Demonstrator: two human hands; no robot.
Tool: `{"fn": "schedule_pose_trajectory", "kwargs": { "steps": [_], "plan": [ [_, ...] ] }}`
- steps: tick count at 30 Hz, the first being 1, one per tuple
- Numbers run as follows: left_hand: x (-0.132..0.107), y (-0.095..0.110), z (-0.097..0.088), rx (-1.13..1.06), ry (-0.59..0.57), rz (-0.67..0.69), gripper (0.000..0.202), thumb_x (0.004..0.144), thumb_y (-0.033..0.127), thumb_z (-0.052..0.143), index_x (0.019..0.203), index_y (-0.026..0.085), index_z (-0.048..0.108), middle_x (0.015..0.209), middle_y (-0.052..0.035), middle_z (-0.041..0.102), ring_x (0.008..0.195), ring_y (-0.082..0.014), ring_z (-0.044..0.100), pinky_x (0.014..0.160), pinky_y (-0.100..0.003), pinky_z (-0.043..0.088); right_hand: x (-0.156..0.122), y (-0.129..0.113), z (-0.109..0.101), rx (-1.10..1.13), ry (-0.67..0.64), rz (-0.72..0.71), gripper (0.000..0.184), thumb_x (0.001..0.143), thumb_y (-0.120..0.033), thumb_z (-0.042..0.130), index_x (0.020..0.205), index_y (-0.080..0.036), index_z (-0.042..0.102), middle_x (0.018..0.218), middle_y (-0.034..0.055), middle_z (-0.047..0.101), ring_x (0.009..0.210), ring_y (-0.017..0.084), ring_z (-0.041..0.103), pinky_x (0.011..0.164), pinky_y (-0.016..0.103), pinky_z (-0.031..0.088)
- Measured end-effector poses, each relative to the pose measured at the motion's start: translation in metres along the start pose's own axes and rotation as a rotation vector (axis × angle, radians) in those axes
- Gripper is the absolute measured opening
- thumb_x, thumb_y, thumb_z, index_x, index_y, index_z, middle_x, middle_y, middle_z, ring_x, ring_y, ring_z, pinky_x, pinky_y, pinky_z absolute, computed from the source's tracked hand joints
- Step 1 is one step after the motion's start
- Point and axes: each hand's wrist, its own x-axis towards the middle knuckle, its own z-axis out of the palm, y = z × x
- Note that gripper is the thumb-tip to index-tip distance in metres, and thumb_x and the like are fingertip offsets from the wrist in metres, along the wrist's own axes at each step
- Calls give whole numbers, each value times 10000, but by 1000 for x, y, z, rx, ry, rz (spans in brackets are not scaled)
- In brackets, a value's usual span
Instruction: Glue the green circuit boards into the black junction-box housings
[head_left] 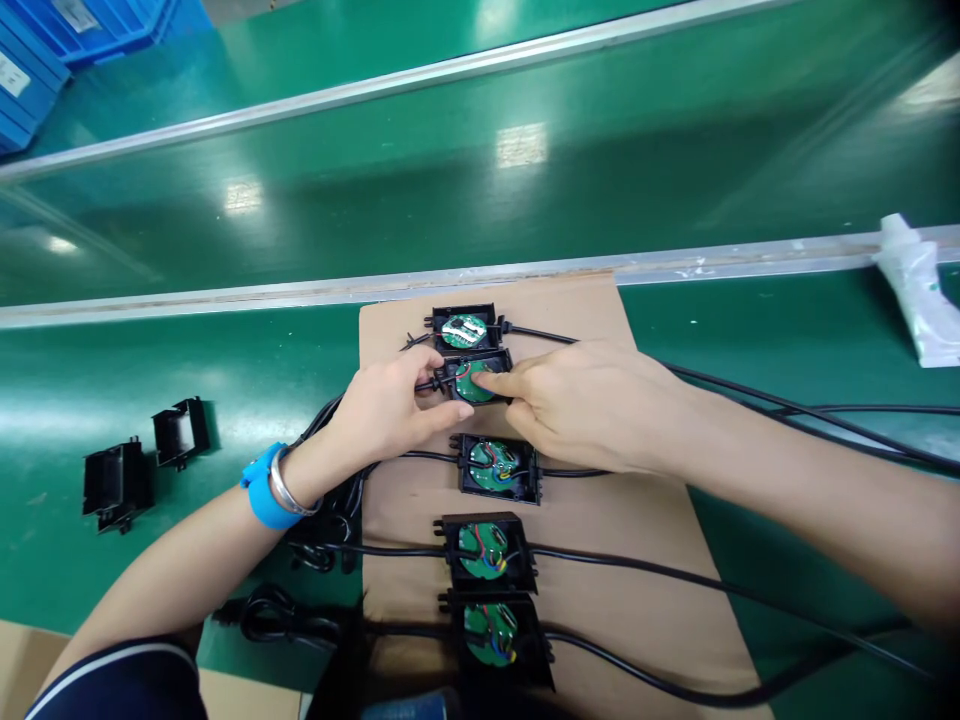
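On cardboard (409, 512), the left hand (386, 405) grips 1 black box (503, 361) by its end; the right hand (585, 402), index finger straight, touches its circuit board (465, 386).

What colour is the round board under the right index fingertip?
Green. The round board shows best in the head view, partly covered by the right hand.

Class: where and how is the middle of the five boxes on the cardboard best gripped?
Probably grip the middle box by its outer near and far walls from above: cables leave its left and right ends, and its open top exposes the circuit board.
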Motion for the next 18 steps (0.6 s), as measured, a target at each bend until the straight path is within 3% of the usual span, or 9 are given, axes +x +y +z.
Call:
{"fn": "schedule_pose_trajectory", "kwargs": {
  "steps": [6, 13, 18],
  "plan": [
    [2, 4, 5, 82, 24, 11, 364, 826, 379, 739, 1124, 199, 634, 859, -8, 731, 762, -183, 681, 648, -284, 456, 4, 5, -5, -10, 24, -27, 408, 857, -265, 449, 1109, -278, 769, 751, 95, 733, 554, 232, 602, 511, 341, 338],
    [3, 5, 3, 77, 3, 21, 245, 843, 368, 702, 1021, 200, 685, 853, -13, 726, 702, -163, 632, 625, -284, 429, 0, -5, -5, -44, -53, -7, 413, 904, -278, 395, 1137, -185, 722, 834, 137, 746, 695, 283, 675, 536, 337, 336],
    [3, 3, -6, -28, -45, -35, 254, 830, 320, 679, 1045, 185, 673, 846, -21, 728, 698, -156, 628, 631, -283, 443, 0, -7, -5, -44, -23, -43, 399, 892, -258, 408, 1109, -162, 729, 805, 122, 746, 666, 231, 661, 541, 320, 333]
  ]
}}
